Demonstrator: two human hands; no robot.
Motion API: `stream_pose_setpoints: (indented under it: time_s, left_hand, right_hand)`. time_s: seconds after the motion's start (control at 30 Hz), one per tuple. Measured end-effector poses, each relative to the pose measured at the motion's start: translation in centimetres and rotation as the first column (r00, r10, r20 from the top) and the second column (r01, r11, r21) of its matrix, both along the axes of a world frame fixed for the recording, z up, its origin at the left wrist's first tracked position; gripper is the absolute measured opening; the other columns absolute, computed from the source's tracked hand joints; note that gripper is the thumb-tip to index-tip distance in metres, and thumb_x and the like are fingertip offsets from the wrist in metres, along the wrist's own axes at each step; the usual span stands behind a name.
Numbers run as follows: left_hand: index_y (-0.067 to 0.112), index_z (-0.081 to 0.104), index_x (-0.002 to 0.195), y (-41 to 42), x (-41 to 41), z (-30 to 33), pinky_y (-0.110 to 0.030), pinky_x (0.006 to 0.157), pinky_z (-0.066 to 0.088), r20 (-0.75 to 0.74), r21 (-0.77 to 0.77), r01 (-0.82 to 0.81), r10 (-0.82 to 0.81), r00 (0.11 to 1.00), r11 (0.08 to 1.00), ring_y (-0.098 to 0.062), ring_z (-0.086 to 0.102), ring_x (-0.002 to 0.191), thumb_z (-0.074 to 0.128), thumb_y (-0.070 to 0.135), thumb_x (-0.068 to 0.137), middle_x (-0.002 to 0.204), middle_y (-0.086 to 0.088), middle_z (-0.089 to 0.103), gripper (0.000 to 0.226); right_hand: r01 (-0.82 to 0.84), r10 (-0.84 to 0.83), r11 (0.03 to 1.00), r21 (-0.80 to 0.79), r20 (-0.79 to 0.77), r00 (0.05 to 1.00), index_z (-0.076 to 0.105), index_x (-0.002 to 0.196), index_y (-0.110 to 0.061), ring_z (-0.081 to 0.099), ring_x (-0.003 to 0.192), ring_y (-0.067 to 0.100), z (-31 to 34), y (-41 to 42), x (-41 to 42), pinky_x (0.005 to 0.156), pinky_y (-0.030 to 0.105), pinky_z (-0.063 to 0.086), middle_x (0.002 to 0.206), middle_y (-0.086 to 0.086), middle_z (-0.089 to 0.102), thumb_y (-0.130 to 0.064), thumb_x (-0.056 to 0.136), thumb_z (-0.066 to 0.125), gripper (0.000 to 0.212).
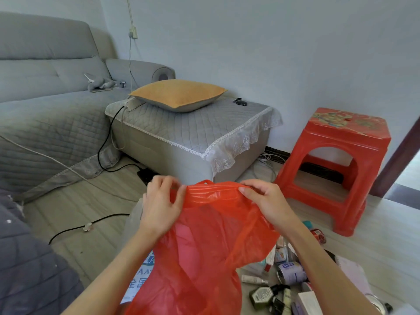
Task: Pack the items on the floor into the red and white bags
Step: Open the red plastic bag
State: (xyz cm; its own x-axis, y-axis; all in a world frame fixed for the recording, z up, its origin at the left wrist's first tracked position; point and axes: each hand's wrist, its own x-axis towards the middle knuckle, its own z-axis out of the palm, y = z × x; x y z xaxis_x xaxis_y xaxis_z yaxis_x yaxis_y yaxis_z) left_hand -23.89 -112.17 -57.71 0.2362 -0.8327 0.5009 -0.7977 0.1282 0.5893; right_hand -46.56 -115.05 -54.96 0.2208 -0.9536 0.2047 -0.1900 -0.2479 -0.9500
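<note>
A thin red plastic bag (204, 242) hangs in front of me, held up by its top edge. My left hand (162, 202) pinches the left part of the rim and my right hand (263, 201) pinches the right part. A white bag (138, 278) with blue print lies on the floor behind and left of the red one, mostly hidden. Several small items lie on the floor at lower right: a pale can (292, 272), a dark green bottle (261, 295), a white tube (253, 279) and small boxes (270, 258).
A red plastic stool (341, 169) stands at right. A grey ottoman (188, 137) with an orange cushion (179, 95) is straight ahead, and a grey sofa (45, 98) is at left. Black and white cables (109, 220) cross the floor at left.
</note>
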Motion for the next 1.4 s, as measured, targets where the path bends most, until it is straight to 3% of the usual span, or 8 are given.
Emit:
stream_pose_setpoints:
  time_s: [0.1,0.2,0.3,0.53,0.7,0.9,1.13,1.4]
  left_hand:
    - [0.024,0.056,0.11,0.8,-1.5,1.4,-0.031,0.087,0.034,0.282,-0.099,0.197,-0.163,0.946,0.975,-0.013,0.047,0.105,0.04,0.061,0.083,0.111,0.004,0.054,0.048]
    - [0.024,0.059,0.099,0.5,-3.3,1.8,-0.034,0.084,0.043,0.46,-0.03,0.373,-0.318,0.829,0.928,-0.015,0.061,0.089,0.036,0.058,0.089,0.092,0.007,0.066,0.042]
    - [0.019,0.061,0.086,0.3,-3.9,2.0,-0.035,0.071,0.05,0.2,0.022,0.253,-0.252,0.947,0.967,-0.023,0.064,0.08,0.037,0.047,0.088,0.082,0.002,0.067,0.037]
    - [0.012,0.055,0.083,0.5,-3.3,1.9,-0.036,0.067,0.043,-0.012,-0.026,-0.023,0.022,1.0,0.999,-0.031,0.059,0.078,0.051,0.027,0.092,0.081,-0.006,0.064,0.018]
    - [0.01,0.052,0.084,0.7,-3.0,2.4,-0.039,0.068,0.042,-0.083,-0.033,-0.138,0.135,0.987,0.99,-0.034,0.058,0.08,0.047,0.024,0.094,0.083,-0.011,0.064,0.018]
    - [0.007,0.049,0.079,0.8,-2.4,2.5,-0.025,0.057,0.024,-0.245,-0.096,-0.19,0.162,0.956,0.977,-0.019,0.046,0.061,0.048,0.02,0.093,0.064,0.001,0.053,0.02]
    - [0.008,0.055,0.084,0.4,-0.5,2.1,-0.02,0.057,0.034,-0.496,-0.019,-0.131,0.104,0.862,0.991,-0.015,0.05,0.07,0.048,0.019,0.094,0.067,0.004,0.053,0.017]
    - [0.008,0.061,0.093,-0.1,0.5,0.5,-0.036,0.082,0.044,-0.343,0.131,-0.16,0.196,0.919,0.978,-0.031,0.06,0.094,0.048,0.025,0.094,0.092,-0.01,0.066,0.022]
  right_hand:
    - [-0.001,0.0,1.0,-0.015,-0.06,0.998,0.069,0.086,-0.02,0.058,0.059,-0.006,0.1,0.3,0.3,0.055,0.008,0.044,0.076,-0.005,0.067,-0.01,0.086,0.061,0.012]
    - [-0.031,0.028,0.999,-0.03,-0.1,0.995,0.069,0.081,-0.023,0.058,0.061,-0.008,0.0,0.5,0.9,0.059,0.009,0.043,0.074,-0.009,0.066,-0.009,0.085,0.062,0.016]
    - [0.036,-0.07,0.992,-0.123,-0.286,0.956,0.071,0.088,-0.023,0.061,0.085,0.004,-0.3,0.4,1.1,0.079,0.021,0.044,0.085,-0.011,0.067,-0.02,0.079,0.07,0.01]
    - [0.043,-0.022,0.999,0.029,-0.519,0.854,0.033,0.139,-0.021,0.033,0.131,0.019,-1.2,0.2,0.9,0.108,0.034,0.031,0.14,0.001,0.031,-0.032,0.072,0.075,0.081]
    - [0.109,-0.033,0.977,0.181,-0.38,0.924,0.049,0.117,-0.018,0.056,0.096,0.014,-0.6,1.2,1.9,0.082,0.028,0.045,0.106,-0.001,0.058,-0.038,0.068,0.078,0.061]
    - [0.125,-0.076,0.991,0.05,-0.56,0.825,0.069,0.084,-0.005,0.058,0.079,0.024,-1.2,2.2,3.5,0.069,0.03,0.042,0.08,0.011,0.066,-0.023,0.081,0.066,0.019]
    - [0.25,-0.317,0.84,0.481,0.062,0.946,0.064,0.066,-0.008,0.054,0.051,0.019,-1.4,-0.6,0.0,0.06,0.041,0.051,0.068,0.017,0.061,-0.005,0.088,0.052,0.025]
    - [0.339,-0.327,0.926,0.165,-0.1,0.94,0.067,0.062,-0.023,0.053,0.068,0.008,-0.9,-0.7,-2.3,0.066,0.025,0.039,0.069,-0.006,0.063,-0.02,0.089,0.057,0.029]
